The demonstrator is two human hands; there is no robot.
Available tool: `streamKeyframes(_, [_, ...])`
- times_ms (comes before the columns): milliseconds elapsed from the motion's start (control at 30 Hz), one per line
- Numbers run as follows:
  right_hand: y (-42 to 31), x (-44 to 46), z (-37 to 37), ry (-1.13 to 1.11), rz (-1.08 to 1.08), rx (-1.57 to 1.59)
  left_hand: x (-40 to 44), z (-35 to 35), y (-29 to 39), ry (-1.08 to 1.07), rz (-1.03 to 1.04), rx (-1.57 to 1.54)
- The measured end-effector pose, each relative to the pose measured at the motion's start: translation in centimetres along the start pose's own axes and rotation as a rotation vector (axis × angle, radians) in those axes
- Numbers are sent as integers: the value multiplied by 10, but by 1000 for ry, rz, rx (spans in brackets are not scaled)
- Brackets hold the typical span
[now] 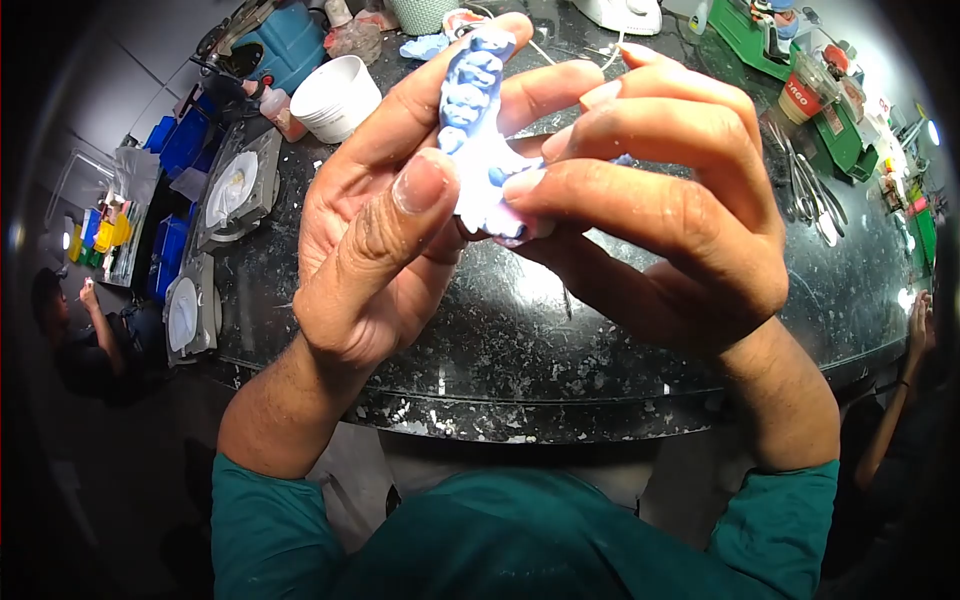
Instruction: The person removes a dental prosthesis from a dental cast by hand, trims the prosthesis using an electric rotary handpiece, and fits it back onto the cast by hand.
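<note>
A blue dental cast (470, 95) with a row of tooth shapes is held up above the black bench; its middle is washed out white by bright light. My left hand (370, 220) is closed on it, the thumb pressing the near side and the fingers behind. At the cast's lower right end, my right hand (690, 200) pinches it with the index fingertip in front. The right thumb is mostly hidden underneath, and the other right fingers are curled above the cast.
On the black bench (480, 370), a white tub (335, 98) stands back left. Metal-framed pieces with white discs (232, 190) line the left side. Metal hand tools (805, 190), a cup (800, 95) and green bins (750, 40) lie right. Other people (95, 330) are at both sides.
</note>
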State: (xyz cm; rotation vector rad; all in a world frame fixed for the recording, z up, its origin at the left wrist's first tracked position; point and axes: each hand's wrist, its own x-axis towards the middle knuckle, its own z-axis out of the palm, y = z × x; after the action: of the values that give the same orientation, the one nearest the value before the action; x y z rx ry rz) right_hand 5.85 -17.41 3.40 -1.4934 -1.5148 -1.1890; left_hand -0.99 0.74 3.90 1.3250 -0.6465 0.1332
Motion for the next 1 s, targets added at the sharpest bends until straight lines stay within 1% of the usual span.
streamKeyframes(333, [0, 0, -4, -79, 50, -34, 0, -10, -9, -48, -20, -195])
streamKeyframes(467, [-1, 2, -7, -108, 58, -58, -2, -11, -9, -22, -29, -156])
streamKeyframes(600, [-2, 3, -9, -103, 69, -49, 1, -8, -12, 78, -16, -69])
streamKeyframes(700, [-2, 13, -23, -111, 39, -92, 0, -14, -18, 189, -76, -31])
streamKeyframes(800, [14, 10, -30, -215, -40, -141, 0, -20, -26, 186, -92, -200])
streamKeyframes(833, [22, 6, -26, -224, -64, -147, -1, -21, -26, 136, -77, -212])
streamKeyframes(933, [21, -13, 5, 39, -40, -34, -2, -21, -28, 33, 3, -363])
streamKeyframes(967, [33, -12, -11, -105, -115, -112, -2, -20, -28, 44, -9, -354])
streamKeyframes(1000, [30, -7, -12, -149, -136, -146, -3, -20, -26, 56, -18, -343])
